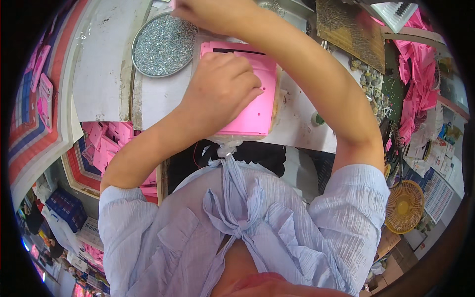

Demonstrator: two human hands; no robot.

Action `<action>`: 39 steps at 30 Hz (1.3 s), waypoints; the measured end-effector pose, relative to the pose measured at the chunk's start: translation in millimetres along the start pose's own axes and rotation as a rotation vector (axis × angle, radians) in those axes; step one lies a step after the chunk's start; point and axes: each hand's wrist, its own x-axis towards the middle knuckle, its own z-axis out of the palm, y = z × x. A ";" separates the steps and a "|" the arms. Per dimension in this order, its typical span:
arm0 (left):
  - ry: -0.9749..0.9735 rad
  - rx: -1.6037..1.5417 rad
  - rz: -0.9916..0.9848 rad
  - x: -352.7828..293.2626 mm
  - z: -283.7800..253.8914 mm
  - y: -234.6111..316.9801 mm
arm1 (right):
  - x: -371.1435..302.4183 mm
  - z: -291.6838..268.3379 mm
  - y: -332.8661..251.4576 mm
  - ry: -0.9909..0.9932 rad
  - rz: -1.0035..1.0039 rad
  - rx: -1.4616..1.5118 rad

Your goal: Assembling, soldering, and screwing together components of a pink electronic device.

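My left hand (221, 88) rests over a pink rectangular plastic panel (257, 111), its fingers curled in and pressed together; whatever they pinch is hidden beneath them. The panel lies flat on the table, with small holes along its right side and a dark strip near its far edge. Crossing above it, my right arm reaches to the far left, where my right hand (208, 14) is closed beside a round metal dish (134, 54) full of small shiny metal parts. A pale pinkish bit shows at the right fingertips, cut off by the picture's edge.
A crate (79, 173) of pink plastic pieces stands at left below the table edge. A brown board (351, 34) covered with small dark bits lies at far right, near a metal tray (294, 11). More pink pieces (418, 74) pile up beyond; a yellow basket (404, 207) sits right.
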 end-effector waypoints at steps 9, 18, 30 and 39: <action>-0.107 0.197 0.164 10.5 13.5 -2.1 | -12.2 -4.1 5.4 0.149 0.071 0.091; -0.050 -0.400 -0.346 -7.2 -20.7 2.6 | -115.7 -93.4 -22.9 0.295 0.116 0.443; -0.123 -1.290 -0.872 -35.8 -21.5 38.4 | -203.2 -82.9 -96.7 0.394 0.351 0.698; 0.198 0.117 -0.591 -52.5 -60.4 -40.9 | -216.6 -79.3 -88.0 0.205 0.402 0.343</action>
